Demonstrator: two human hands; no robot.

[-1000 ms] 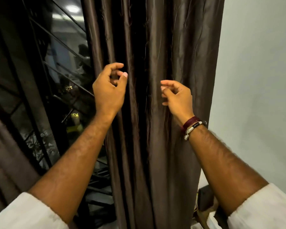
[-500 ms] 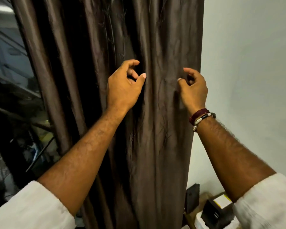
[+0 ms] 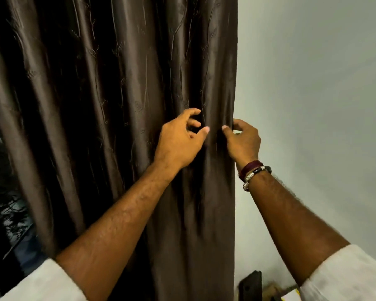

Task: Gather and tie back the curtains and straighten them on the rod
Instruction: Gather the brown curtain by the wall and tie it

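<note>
Since a second ago both hands have slid toward the curtain's right edge and come closer together, and the view has swung off the dark window so the fabric fills most of the frame. Nearest the camera, the white sleeves [image 3: 41,283] sit in the bottom corners, with bare forearms reaching up to the middle. The left hand [image 3: 179,141] sits just left of centre with curled fingers hooked into a fold, thumb out toward the other hand; whether it's really pinching cloth or just raking it I can't tell. The right hand [image 3: 243,141], bracelets [image 3: 253,171] on the wrist, wraps its fingers round the curtain's outer right edge and looks clamped on it. Only a narrow fold separates the thumbs. Behind them the brown curtain [image 3: 117,105] hangs in loose pleats from the top of the frame to the bottom, against the pale wall [image 3: 313,105] on the right; the rod is out of view. My take: this is the gathering step, still early. To do it well, I'd anchor the right hand on that edge and let the left sweep pleats across one at a time, stacking them evenly rather than bunching. Slippery-looking fabric, so grip firm but don't yank downward.
</note>
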